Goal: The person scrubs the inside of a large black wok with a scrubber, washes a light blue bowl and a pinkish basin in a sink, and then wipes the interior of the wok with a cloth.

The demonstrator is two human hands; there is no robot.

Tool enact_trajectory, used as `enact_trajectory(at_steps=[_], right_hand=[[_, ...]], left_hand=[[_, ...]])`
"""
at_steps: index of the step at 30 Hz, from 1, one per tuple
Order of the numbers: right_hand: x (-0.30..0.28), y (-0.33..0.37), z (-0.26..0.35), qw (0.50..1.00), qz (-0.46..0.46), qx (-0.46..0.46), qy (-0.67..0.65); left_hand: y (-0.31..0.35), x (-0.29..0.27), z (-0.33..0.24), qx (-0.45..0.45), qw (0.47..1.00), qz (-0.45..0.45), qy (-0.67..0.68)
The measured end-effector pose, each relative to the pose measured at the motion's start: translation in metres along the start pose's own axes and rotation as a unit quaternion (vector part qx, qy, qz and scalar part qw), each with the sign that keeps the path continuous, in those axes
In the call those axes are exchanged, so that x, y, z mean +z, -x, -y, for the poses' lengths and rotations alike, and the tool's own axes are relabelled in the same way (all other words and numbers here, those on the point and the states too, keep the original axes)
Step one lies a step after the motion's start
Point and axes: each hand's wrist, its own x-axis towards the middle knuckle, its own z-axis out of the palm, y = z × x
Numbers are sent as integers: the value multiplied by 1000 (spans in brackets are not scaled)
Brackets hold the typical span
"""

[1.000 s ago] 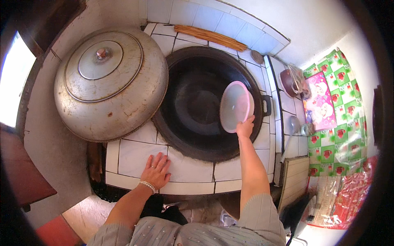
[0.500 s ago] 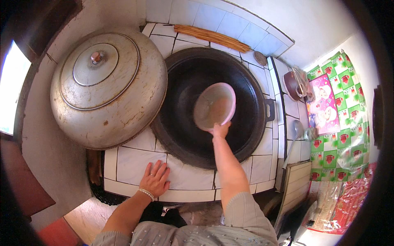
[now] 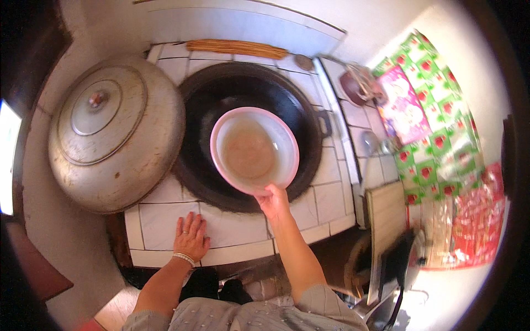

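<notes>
While the left hand point(image 3: 191, 238) lies spread, holding nothing, on the tiled worktop point(image 3: 232, 227), the right hand point(image 3: 272, 202) grips the near rim of a pink-rimmed basin point(image 3: 283, 140) over the black wok point(image 3: 197, 140) — domed metal lid point(image 3: 122, 138) already off at left, basin not emptied, apparently brownish liquid point(image 3: 248, 157) inside.

Cannot see the middle of the black wok point(image 3: 276, 91) behind the pink-rimmed bowl point(image 3: 249, 154) at mid-frame, nor all fingers of the right hand point(image 3: 275, 203) beneath its rim. Can make out only blurred shapes on the pink sheet point(image 3: 404, 106), upper right. Can see only part of the grey top point(image 3: 232, 315), cut off at the bottom.
</notes>
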Motion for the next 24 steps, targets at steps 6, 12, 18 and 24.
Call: enact_trajectory(at_steps=[6, 12, 18, 24], right_hand=[[-88, 138, 44, 997, -14, -74, -5], [-189, 281, 21, 988, -94, -122, -6], [-244, 425, -17, 934, -257, -204, -139], [-322, 533, -68, 871, -351, -255, -231]], left_hand=[[3, 11, -14, 11, 1000, -9, -13], [9, 13, -7, 5, 999, 11, -50], [-1, 15, -13, 45, 996, -23, -73], [4, 49, 14, 3, 994, 29, -106]])
